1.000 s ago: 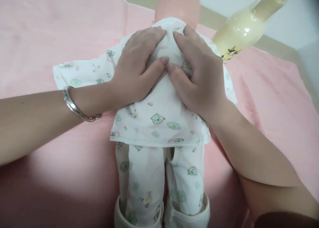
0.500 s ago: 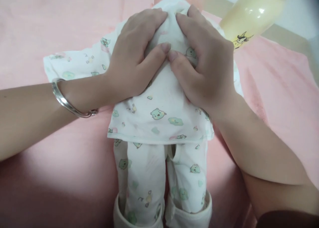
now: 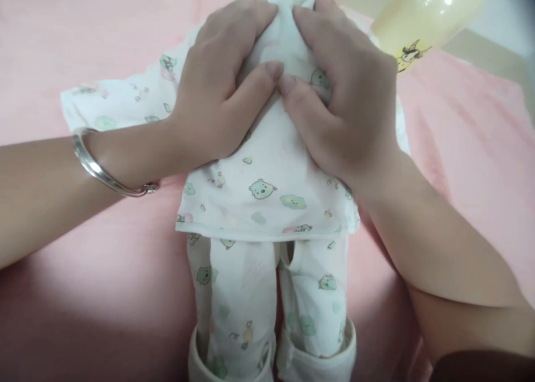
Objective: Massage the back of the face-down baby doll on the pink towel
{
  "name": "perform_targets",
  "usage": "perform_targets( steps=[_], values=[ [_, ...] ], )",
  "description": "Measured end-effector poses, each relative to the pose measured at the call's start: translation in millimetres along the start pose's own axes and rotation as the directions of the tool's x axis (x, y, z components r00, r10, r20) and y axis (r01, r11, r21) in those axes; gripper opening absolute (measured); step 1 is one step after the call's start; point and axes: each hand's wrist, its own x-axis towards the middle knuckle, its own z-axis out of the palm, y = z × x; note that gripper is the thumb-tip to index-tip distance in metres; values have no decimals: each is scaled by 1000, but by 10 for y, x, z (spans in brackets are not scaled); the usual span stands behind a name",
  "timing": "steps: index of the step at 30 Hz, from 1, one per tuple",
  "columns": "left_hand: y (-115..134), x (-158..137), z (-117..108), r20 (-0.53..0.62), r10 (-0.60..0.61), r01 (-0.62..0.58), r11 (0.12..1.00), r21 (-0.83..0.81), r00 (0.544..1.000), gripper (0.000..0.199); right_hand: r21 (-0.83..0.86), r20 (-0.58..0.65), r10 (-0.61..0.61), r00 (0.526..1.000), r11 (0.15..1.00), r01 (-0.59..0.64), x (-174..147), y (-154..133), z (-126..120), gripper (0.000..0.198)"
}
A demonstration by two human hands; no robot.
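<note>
Left hand (image 3: 221, 81), right hand (image 3: 349, 92) and the upper part of the printed shirt (image 3: 271, 140) are shifted higher in view | both hands are laid spread there, thumb tips nearly touching | shirt is seen over pink cloth (image 3: 104, 304), hem above trousers (image 3: 244, 293) | contact is kept; handling seems unchanged

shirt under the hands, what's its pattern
White shirt with green bear faces and clouds, best in the head view.

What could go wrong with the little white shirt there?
The shirt might get wrinkled if the left hand and right hand, both lying on it, slide about. The silver bracelet sits right by the sleeve, so it could snag the cloth. And the right hand might bump the shiny yellow thing near it.
</note>
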Motion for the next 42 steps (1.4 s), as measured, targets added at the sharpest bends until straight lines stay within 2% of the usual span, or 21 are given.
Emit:
perform_targets(
  steps=[6, 12, 16, 22, 33, 42],
  values=[
    [40, -18, 31, -27, -44, 44, 999, -1, 999, 57, -73, 36, 66, 997, 995, -64, 8, -51, -20, 65],
    [119, -49, 37, -59, -184, 181, 982, -52, 981, 46, 7, 28, 56, 998, 998, -56, -26, -3, 9, 51],
    [185, -61, 14, -42, -257, 251, 962, -112, 965, 46, 53, 6, 12, 1000, 999, -13, -42, 58, 56, 52],
    [180, -66, 10, -26, -238, 234, 967, -98, 971, 48, 82, -52, 1, 999, 997, 4, -57, 66, 102, 50],
    [189, -64, 14, -48, -220, 216, 973, -77, 974, 48, 34, -87, 1, 996, 999, 2, -57, 36, 140, 50],
    [183, -66, 21, -46, -225, 221, 972, -78, 973, 48, 48, -74, -1, 997, 999, 4, -59, 58, 132, 50]
  ],
)
